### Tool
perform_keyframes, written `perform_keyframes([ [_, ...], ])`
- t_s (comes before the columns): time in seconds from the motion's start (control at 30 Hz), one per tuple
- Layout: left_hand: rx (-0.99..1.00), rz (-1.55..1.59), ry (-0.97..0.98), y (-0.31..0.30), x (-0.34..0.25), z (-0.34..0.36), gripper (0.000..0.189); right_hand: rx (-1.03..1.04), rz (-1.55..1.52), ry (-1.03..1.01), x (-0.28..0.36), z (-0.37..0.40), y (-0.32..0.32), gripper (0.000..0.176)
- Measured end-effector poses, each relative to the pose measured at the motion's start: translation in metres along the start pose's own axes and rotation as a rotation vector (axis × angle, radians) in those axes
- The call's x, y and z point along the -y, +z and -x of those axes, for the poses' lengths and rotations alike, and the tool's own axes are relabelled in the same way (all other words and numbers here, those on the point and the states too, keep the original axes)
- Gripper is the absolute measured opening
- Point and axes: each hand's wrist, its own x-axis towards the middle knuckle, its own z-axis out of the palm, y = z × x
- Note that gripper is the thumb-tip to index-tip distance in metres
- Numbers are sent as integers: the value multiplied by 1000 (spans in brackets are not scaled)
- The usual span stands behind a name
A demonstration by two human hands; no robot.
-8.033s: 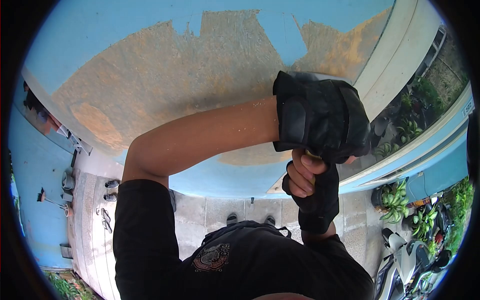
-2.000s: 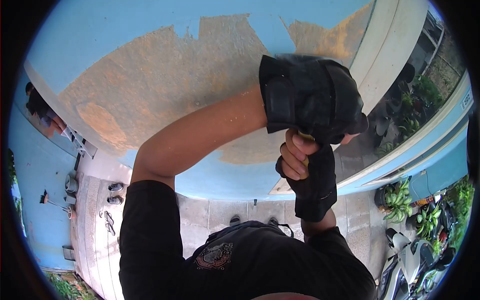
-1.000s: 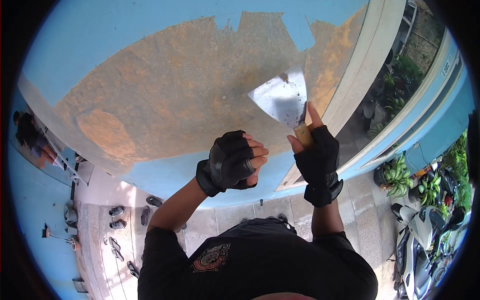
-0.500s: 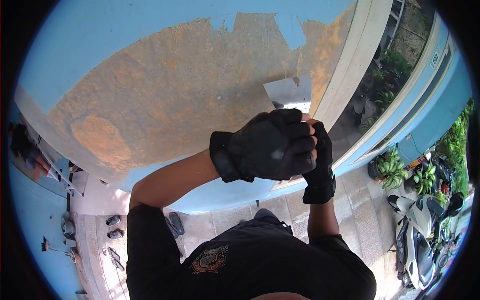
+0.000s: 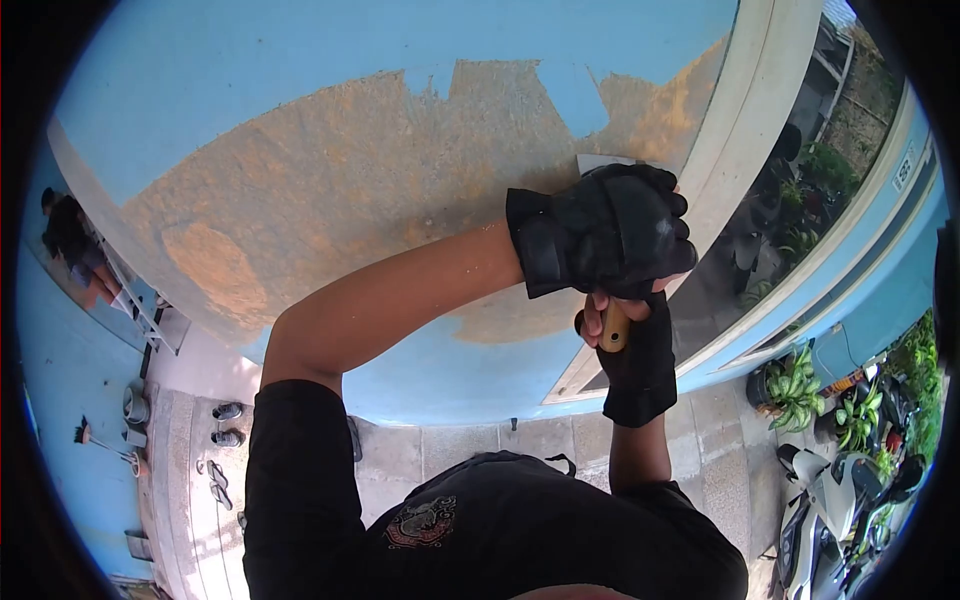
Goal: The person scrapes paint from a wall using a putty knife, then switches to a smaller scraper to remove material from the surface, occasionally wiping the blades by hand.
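A scraper with a wooden handle [image 5: 615,330] is held in both of my hands, which wear black fingerless gloves. My left hand [image 5: 612,230] is closed round its upper part, covering most of the blade. Only a strip of the metal blade [image 5: 603,160] shows above the glove, against the wall. My right hand [image 5: 638,350] grips the handle lower down, and the handle's end pokes out by its fingers. In front is a wall [image 5: 380,160] with a large bare grey-brown patch, edged by ragged blue paint [image 5: 572,95].
A pale window frame [image 5: 745,120] and dark glass stand close on the right. Potted plants [image 5: 790,390] and a motorbike [image 5: 830,510] are at lower right. Shoes [image 5: 228,425] lie on the paving at left. Another person [image 5: 75,240] is beside a ladder [image 5: 135,290] at far left.
My left hand has moved up and right, hiding most of the blade. The handle's end has come into sight by my right hand. The wall sits lower in view.
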Motion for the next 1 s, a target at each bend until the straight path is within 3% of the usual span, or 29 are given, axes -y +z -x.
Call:
perform_keyframes([
  [0.03, 38, 36, -16, -1, 0, 0, 18, 53, -235, 142, 2, 0, -1, 14],
  [0.07, 47, 30, -27, 2, 0, 0, 18, 61, -243, 152, 1, -2, -9, 14],
  [0.13, 20, 41, -85, 9, -3, 0, 15, 349, -656, 371, -5, -8, -31, 15],
  [0.17, 25, 38, -98, 14, -1, 2, 15, 404, -714, 398, -8, -12, -35, 10],
  [0.23, -40, 209, -163, 24, 3, 3, 14, 363, -619, 393, -6, -16, -36, 9],
  [0.33, 16, 391, -266, 18, 6, -13, 15, 337, -448, 379, 3, -24, -33, 9],
  [0.47, -141, 157, -130, 35, 18, -20, 14, 305, -277, 361, 13, -23, -29, 17],
  [0.53, -162, 594, -332, 46, 20, -16, 15, 336, -336, 409, 15, -29, -35, 19],
  [0.57, -162, 598, -330, 45, 22, -18, 15, 359, -398, 459, 17, -31, -37, 21],
  [0.67, -201, 182, -130, 42, 31, -21, 12, 328, -341, 470, 31, -33, -30, 22],
  [0.73, -337, 365, -160, 49, 29, -15, 10, 319, -319, 477, 28, -30, -29, 21],
  [0.87, -228, 118, -148, 40, 28, -19, 10, 259, -355, 501, 34, -30, -24, 13],
  [0.9, -101, 479, -259, 34, 30, -20, 13, 255, -355, 510, 34, -30, -25, 13],
  [0.97, 16, 846, -373, 34, 27, -16, 16, 336, -352, 499, 35, -29, -26, 10],
  [1.0, 43, 587, -343, 37, 20, -13, 17, 316, -363, 505, 33, -23, -28, 10],
])
